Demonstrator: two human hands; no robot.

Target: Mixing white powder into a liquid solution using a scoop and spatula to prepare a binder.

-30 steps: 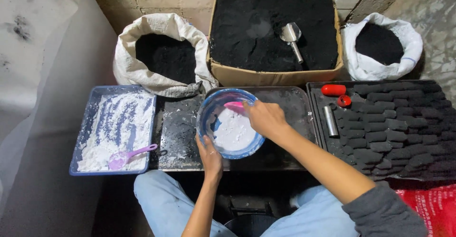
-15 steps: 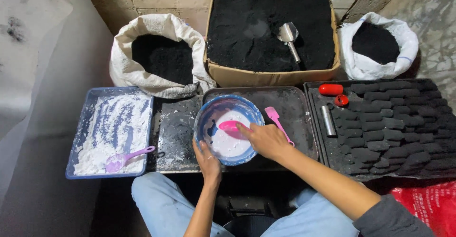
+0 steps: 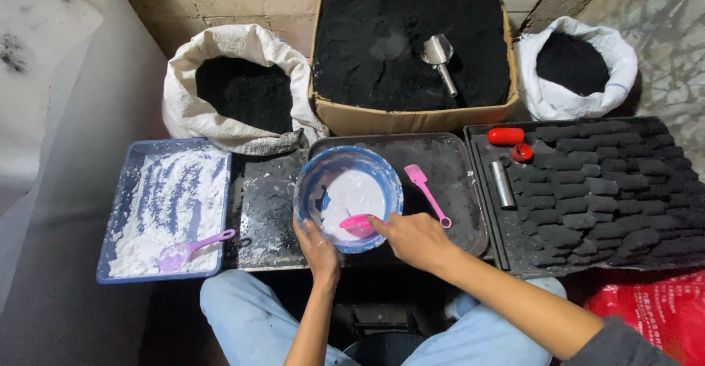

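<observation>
A blue bowl (image 3: 314, 182) with white paste inside sits on a dark metal tray (image 3: 455, 219). My left hand (image 3: 319, 248) grips the bowl's near rim. My right hand (image 3: 416, 238) holds a pink spoon-like tool (image 3: 357, 225) whose head rests in the paste at the bowl's near side. A pink spatula (image 3: 426, 192) lies on the tray just right of the bowl.
A blue tray (image 3: 121, 190) of white powder with a purple scoop (image 3: 192, 248) is at left. Behind stand a white sack (image 3: 242, 91) of black powder, a cardboard box (image 3: 411, 120) with a metal scoop (image 3: 439, 58), and a smaller sack (image 3: 576, 65). Black briquettes (image 3: 609, 182), red caps and a metal tube (image 3: 502, 183) fill the right tray.
My right hand has drawn back from the bowl's far rim to its near side with the pink tool. The pink spatula on the tray has come into sight.
</observation>
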